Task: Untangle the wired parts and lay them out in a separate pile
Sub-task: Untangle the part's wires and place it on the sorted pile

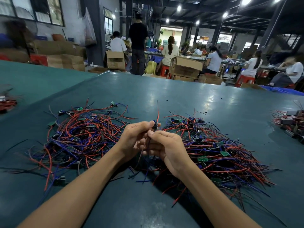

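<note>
While looking down through the head view (the only 1 given), finds both hands close together over the green table, between 2 heaps of wire. Shows the left hand pinching the small dark body of 1 wired part between thumb and forefinger, and the right hand pinching the same part's leads just below, fingers curled round them. Held up off the table, probably to keep the leads out of either heap while being drawn straight. Gripped at 2 spots, likely to steady the body with 1 hand and run the leads through the other.

Stands roughly upright, long axis running up and away from the wearer: sends 1 red lead up past the left thumb, dark tip farthest off, and trails darker leads down between the palms toward the wrists. Cannot tell whether those lower leads hang clear of the loose strands beneath.

Reads the left heap as a knot of red, blue and black with small green boards at all angles, probably the unsorted stock. Shows the right heap more combed, boards mostly toward the far side and leads fanning to the near right, so probably the laid-out pile.

Farther off, takes in a left cluster and a right cluster of wired bits at the table's edges.
</note>
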Tool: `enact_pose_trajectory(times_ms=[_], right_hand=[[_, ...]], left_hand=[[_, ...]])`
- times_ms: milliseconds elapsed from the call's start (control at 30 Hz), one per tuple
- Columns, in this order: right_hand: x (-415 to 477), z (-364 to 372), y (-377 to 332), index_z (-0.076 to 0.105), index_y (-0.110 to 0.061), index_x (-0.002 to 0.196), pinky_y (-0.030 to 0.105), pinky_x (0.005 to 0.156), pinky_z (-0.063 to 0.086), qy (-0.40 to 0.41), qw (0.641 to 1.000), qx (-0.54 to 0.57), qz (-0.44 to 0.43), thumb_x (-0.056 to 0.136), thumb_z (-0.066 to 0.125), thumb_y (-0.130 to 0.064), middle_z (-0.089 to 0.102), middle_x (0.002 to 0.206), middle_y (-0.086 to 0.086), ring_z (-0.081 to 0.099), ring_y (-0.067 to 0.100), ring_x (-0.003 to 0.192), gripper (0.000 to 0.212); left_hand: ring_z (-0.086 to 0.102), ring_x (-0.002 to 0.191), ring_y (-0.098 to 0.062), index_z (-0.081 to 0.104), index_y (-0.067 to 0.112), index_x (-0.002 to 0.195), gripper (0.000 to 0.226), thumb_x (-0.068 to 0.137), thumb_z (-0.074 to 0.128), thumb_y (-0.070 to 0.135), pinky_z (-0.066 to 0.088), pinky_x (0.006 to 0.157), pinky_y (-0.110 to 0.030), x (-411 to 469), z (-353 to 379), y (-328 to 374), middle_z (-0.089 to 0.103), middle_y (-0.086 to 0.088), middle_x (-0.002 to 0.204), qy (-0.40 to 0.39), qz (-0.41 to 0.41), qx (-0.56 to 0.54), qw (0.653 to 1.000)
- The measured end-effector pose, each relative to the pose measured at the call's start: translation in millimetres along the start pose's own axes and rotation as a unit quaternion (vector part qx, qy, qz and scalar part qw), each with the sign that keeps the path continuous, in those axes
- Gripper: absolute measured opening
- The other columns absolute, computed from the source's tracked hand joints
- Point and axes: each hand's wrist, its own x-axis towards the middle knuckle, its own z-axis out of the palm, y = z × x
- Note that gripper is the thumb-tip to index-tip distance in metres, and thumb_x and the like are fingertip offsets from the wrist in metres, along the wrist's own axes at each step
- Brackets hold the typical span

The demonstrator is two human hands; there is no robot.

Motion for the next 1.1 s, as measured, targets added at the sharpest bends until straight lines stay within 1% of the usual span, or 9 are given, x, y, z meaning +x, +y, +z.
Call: enact_pose_trajectory(times_ms=[100,233,333,433,500,600,733,933,1100], right_hand=[[1.8,3.5,4.4,0.067,0.001,0.092,0.033,0.056,0.059,-0.003,1.0,0.016,0.008,0.102,0.051,-0.012,0.072,0.082,0.023,0.071,0.028,0.063,0.022],[3.6,9.9,9.4,0.067,-0.004,0.085,0.034,0.05,0.058,-0.001,0.999,0.035,0.014,0.106,0.046,-0.02,0.067,0.071,0.015,0.064,0.024,0.051,0.034],[1.8,10.2,9.5,0.064,-0.005,0.084,0.035,0.05,0.058,-0.008,1.0,0.002,0.009,0.106,0.048,-0.019,0.064,0.068,0.013,0.061,0.022,0.05,0.031],[-4.6,12.1,10.4,0.058,-0.001,0.083,0.037,0.052,0.058,-0.033,0.997,-0.066,-0.005,0.106,0.048,-0.014,0.061,0.066,0.013,0.061,0.024,0.05,0.029],[-10.0,16.4,11.9,0.058,0.002,0.083,0.036,0.051,0.058,-0.064,0.992,-0.109,-0.022,0.107,0.046,-0.011,0.062,0.066,0.012,0.062,0.024,0.05,0.029],[-15.1,19.0,10.5,0.06,0.004,0.081,0.034,0.051,0.057,-0.07,0.981,-0.166,-0.07,0.106,0.046,-0.008,0.063,0.066,0.013,0.063,0.027,0.051,0.031],[-16.8,13.6,10.2,0.06,0.005,0.076,0.028,0.045,0.05,-0.072,0.972,-0.205,-0.093,0.105,0.048,-0.005,0.063,0.065,0.017,0.062,0.026,0.046,0.033],[-16.1,14.0,17.0,0.061,0.0,0.078,0.03,0.042,0.05,-0.092,0.962,-0.231,-0.109,0.105,0.051,-0.011,0.066,0.063,0.012,0.063,0.028,0.047,0.031],[-20.8,9.2,16.8,0.064,-0.007,0.078,0.023,0.041,0.045,-0.11,0.92,-0.338,-0.163,0.103,0.054,-0.014,0.069,0.065,0.007,0.064,0.02,0.045,0.028]], left_hand=[[0.025,0.034,-0.003,0.078,0.007,0.093,0.023,0.084,0.074,0.027,0.021,0.037,-0.01,3.6,-2.2,-4.0,0.034,0.006,0.052,0.008,0.006,-0.017,1.0],[0.03,0.029,-0.006,0.075,0.001,0.093,0.027,0.085,0.071,0.027,0.031,0.035,-0.012,5.2,-5.3,-4.7,0.036,0.006,0.047,0.01,0.013,-0.028,0.999],[0.033,0.027,-0.011,0.068,-0.01,0.093,0.039,0.083,0.07,0.027,0.033,0.035,-0.015,6.6,-6.8,-6.4,0.039,0.001,0.044,0.043,0.018,-0.019,0.999],[0.026,0.029,-0.009,0.074,0.003,0.079,0.023,0.088,0.068,0.023,0.024,0.034,-0.012,13.0,-11.4,-4.8,0.034,0.004,0.044,0.115,0.039,-0.03,0.992],[0.019,0.034,-0.006,0.076,0.008,0.073,0.025,0.092,0.065,0.02,0.016,0.034,-0.014,18.6,-16.9,-3.3,0.027,0.007,0.046,0.159,0.053,-0.039,0.985],[0.014,0.039,-0.008,0.076,0.01,0.072,0.027,0.093,0.064,0.021,0.009,0.038,-0.023,21.1,-19.6,-6.0,0.023,0.008,0.047,0.159,0.061,-0.034,0.985],[0.016,0.036,-0.008,0.075,0.005,0.074,0.026,0.094,0.064,0.018,0.014,0.036,-0.02,26.5,-21.1,-7.0,0.025,0.002,0.051,0.18,0.074,-0.044,0.98],[0.017,0.036,-0.008,0.072,0.004,0.081,0.022,0.094,0.065,0.02,0.018,0.034,-0.017,26.1,-23.0,-4.1,0.025,0.003,0.049,0.219,0.091,-0.054,0.97],[0.018,0.033,-0.006,0.066,0.003,0.082,0.021,0.096,0.063,0.017,0.02,0.035,-0.017,27.5,-20.6,0.3,0.026,0.008,0.044,0.251,0.106,-0.071,0.959]])
